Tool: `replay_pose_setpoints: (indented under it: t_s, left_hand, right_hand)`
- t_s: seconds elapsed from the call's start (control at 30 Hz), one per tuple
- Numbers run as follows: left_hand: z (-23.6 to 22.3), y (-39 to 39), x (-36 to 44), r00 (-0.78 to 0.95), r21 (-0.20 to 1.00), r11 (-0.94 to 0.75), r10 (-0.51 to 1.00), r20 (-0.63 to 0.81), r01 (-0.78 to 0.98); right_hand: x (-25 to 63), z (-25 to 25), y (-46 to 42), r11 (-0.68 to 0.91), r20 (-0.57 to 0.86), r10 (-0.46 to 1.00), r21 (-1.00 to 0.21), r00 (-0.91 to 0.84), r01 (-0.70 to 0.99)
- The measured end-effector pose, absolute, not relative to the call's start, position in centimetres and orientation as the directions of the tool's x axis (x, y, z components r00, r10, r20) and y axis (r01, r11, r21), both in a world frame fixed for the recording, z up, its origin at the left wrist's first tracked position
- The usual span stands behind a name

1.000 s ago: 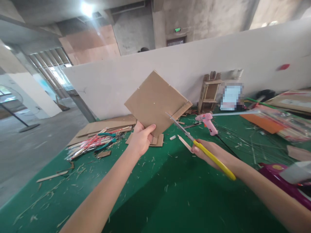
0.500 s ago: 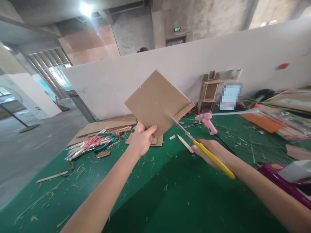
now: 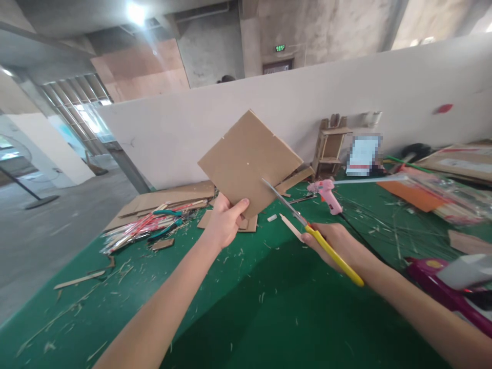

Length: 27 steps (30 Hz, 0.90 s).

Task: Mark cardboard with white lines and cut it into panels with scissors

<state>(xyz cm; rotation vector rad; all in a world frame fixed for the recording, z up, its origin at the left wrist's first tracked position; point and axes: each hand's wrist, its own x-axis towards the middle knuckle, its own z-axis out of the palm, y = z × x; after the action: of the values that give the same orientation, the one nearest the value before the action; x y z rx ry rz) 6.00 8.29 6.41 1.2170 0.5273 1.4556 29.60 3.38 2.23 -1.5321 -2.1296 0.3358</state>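
My left hand (image 3: 227,218) grips a square piece of cardboard (image 3: 248,156) by its bottom corner, thumb on the near face. The cardboard is held up above the table with one corner pointing upward. My right hand (image 3: 332,243) is closed around yellow-handled scissors (image 3: 330,251). Their blades lie over the lower right part of the cardboard, along its lower right edge. A narrow cardboard strip (image 3: 295,178) sticks out to the right from behind that edge, at an angle to it. The far blade is hidden behind the sheet.
A pink glue gun (image 3: 328,193) stands beyond my right hand. Cardboard sheets (image 3: 165,199), teal-handled pliers (image 3: 167,225) and wrapped sticks (image 3: 134,230) lie at left. A small wooden shelf (image 3: 330,146) stands at the white partition (image 3: 215,123). Scraps litter the green table (image 3: 230,307).
The strip on the cardboard's lower right edge has come away at its outer end and now angles off from the sheet. My right hand and the scissors' handles have shifted slightly left.
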Motion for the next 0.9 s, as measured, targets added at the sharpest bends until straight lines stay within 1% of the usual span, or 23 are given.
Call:
replay_pose_setpoints:
  t_s: [0.2,0.43,0.67,0.8,0.9]
  left_hand:
    - [5.97,8.18,6.09,0.147,0.85,-0.275,0.916,0.374,-0.449]
    - [5.8,7.98,6.32,0.155,0.85,-0.279,0.912,0.38,-0.446]
    - [5.73,8.11,6.03,0.172,0.853,-0.272,0.909,0.38,-0.445]
    - [5.73,7.75,6.19,0.196,0.866,-0.268,0.905,0.377,-0.423]
    - [5.72,7.41,6.47,0.213,0.868,-0.252,0.905,0.368,-0.427]
  right_hand:
    - [29.83,2.13,3.37,0.374,0.219,0.927,-0.46,-0.306,0.805]
    - [29.41,2.51,3.12,0.308,0.21,0.948,-0.407,-0.24,0.86]
    - [29.49,2.24,3.16,0.354,0.271,0.927,-0.4,-0.26,0.845]
    - [29.49,2.12,3.11,0.383,0.265,0.917,-0.381,-0.298,0.841]
    - [29.29,2.11,3.05,0.365,0.266,0.924,-0.394,-0.275,0.844]
